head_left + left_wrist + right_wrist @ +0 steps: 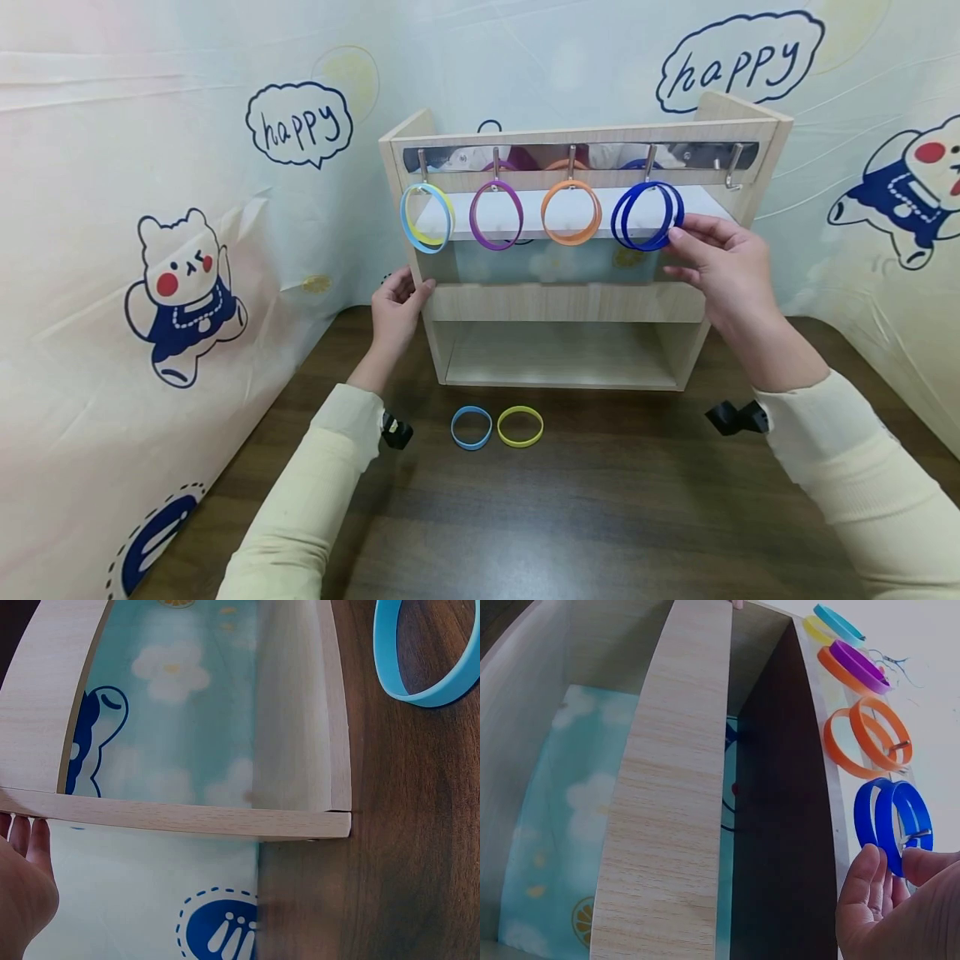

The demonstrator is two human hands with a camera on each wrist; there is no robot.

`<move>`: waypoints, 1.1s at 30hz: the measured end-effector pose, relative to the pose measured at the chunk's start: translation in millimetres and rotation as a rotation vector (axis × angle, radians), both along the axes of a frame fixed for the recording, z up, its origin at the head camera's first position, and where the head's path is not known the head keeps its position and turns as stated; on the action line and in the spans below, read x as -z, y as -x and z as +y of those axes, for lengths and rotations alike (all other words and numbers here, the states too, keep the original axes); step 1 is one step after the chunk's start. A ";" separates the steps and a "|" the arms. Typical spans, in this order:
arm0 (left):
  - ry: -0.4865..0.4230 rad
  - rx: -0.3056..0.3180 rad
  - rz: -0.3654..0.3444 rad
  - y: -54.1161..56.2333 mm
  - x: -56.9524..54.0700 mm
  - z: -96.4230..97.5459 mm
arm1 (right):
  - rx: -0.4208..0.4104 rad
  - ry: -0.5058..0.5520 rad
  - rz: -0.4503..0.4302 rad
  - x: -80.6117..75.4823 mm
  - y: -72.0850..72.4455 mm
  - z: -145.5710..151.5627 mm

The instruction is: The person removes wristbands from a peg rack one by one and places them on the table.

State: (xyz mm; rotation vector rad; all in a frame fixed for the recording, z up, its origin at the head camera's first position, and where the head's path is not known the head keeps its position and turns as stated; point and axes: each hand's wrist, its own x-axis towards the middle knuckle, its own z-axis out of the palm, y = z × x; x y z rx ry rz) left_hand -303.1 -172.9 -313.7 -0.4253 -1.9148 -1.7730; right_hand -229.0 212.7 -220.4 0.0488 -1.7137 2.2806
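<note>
Blue band pinched in right hand, loose left hand against shelf; brown tabletop, printed cloth.

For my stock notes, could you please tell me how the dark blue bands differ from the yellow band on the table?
The dark blue bands are a pair up at a hook; the yellow band lies on the table. The right hand pinches at the dark blue bands, while neither hand touches the yellow band. Both kinds are thin, round loops.
</note>
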 end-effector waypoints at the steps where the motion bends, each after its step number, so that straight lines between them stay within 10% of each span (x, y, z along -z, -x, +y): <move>1: 0.000 0.000 0.000 0.0 0.1 0.1 | -0.001 0.002 0.001 -0.1 -0.4 0.4; 20: 0.001 -0.014 -0.011 -2.5 -0.2 1.4 | -0.013 0.106 0.012 -15.6 -11.2 4.1; 33: -0.002 -0.009 -0.010 -0.8 -1.2 0.9 | -0.061 -0.058 0.001 -7.3 -26.2 -2.5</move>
